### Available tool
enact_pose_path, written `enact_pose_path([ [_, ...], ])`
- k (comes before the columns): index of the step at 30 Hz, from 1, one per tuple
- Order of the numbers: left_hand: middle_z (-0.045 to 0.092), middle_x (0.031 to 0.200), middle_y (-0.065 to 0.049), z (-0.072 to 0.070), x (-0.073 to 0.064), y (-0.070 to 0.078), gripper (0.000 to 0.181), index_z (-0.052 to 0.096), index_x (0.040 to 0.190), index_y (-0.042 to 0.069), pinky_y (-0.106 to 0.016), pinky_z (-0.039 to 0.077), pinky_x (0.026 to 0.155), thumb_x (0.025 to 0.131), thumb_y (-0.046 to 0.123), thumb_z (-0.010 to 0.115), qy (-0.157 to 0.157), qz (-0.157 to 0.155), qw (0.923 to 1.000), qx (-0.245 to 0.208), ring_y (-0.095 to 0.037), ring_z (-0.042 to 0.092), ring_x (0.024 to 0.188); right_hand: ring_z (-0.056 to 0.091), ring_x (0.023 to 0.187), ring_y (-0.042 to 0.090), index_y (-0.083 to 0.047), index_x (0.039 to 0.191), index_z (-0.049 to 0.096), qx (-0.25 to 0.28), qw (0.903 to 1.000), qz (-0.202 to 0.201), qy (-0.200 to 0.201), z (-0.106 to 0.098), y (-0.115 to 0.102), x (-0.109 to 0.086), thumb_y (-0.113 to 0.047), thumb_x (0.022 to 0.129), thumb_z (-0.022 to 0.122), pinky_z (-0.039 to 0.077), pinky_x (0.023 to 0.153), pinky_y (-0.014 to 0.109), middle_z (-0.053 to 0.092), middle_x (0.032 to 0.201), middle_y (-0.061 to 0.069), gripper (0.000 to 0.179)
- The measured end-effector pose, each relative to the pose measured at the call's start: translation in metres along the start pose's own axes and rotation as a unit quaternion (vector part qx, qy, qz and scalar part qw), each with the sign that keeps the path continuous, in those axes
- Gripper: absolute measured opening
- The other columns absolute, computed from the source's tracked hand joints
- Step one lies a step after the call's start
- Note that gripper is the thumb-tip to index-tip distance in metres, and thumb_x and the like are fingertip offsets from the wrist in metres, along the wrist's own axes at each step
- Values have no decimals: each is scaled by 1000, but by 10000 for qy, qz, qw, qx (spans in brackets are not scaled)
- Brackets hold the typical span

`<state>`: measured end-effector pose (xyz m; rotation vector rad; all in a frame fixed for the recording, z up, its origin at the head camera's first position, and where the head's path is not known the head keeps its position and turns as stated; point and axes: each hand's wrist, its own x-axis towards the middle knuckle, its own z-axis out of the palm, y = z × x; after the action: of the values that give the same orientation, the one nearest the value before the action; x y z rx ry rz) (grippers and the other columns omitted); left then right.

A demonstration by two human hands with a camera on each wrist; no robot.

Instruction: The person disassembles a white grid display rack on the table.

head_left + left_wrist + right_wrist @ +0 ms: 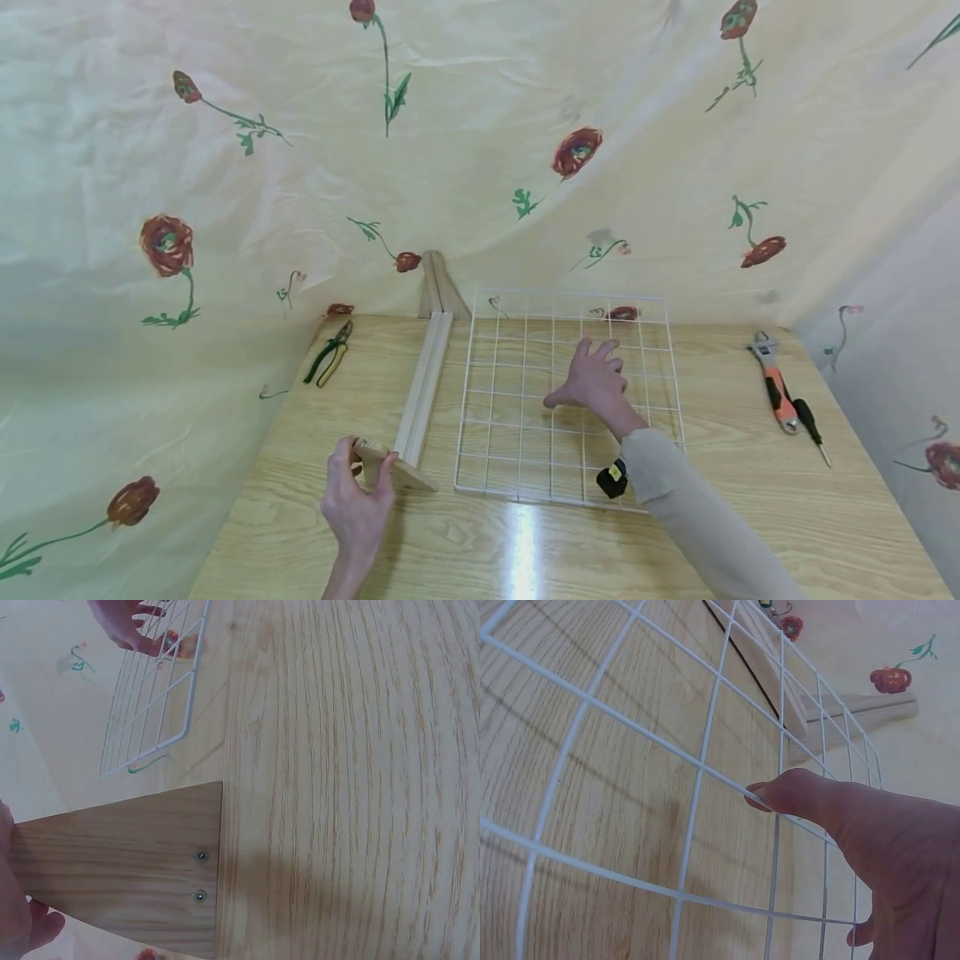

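Near the front left, my left hand [358, 508] grips the narrow end of a tapered wooden board [124, 862]; two screw heads show near its wide edge. Pale wooden rails [424, 387] run back from it to a matching tapered board [442, 292] by the wall. My right hand [596, 379] holds a white wire grid [522, 427] near its middle, fingers spread across the squares. In the right wrist view the thumb [799, 793] lies at a wire, and wire shadows fall on the tabletop beneath. Part of the left fingers is hidden behind the board.
Pliers [330, 354] lie at the back left of the wooden table [720, 542]. An adjustable wrench [776, 383] and a screwdriver [812, 429] lie at the right. Beside the right sleeve is a small black object [611, 481] with a yellow mark. Flowered cloth [480, 167] hangs behind.
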<state>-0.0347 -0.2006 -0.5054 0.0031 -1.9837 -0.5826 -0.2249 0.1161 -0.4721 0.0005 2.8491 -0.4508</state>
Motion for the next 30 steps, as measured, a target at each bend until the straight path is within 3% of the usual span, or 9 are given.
enact_pose_path([
  [19, 61, 79, -17, 1, 0, -1, 59, 56, 115, -7, -45, 55, 42, 95, 48, 66, 48, -2, 10000, 20, -31, 63, 61, 29, 123, 68, 9, 153, 6, -10, 9994, 20, -339, 17, -2, 12, -57, 62, 90, 48, 83, 74, -4, 146, 51, 141],
  [30, 60, 80, -17, 1, -1, -2, 61, 55, 117, -7, -46, 56, 43, 95, 49, 65, -52, -98, 9999, 15, -32, 64, 62, 31, 120, 69, 11, 152, 7, -85, 9988, 12, -480, 24, -3, 17, -59, 61, 89, 50, 81, 72, -2, 144, 52, 141],
])
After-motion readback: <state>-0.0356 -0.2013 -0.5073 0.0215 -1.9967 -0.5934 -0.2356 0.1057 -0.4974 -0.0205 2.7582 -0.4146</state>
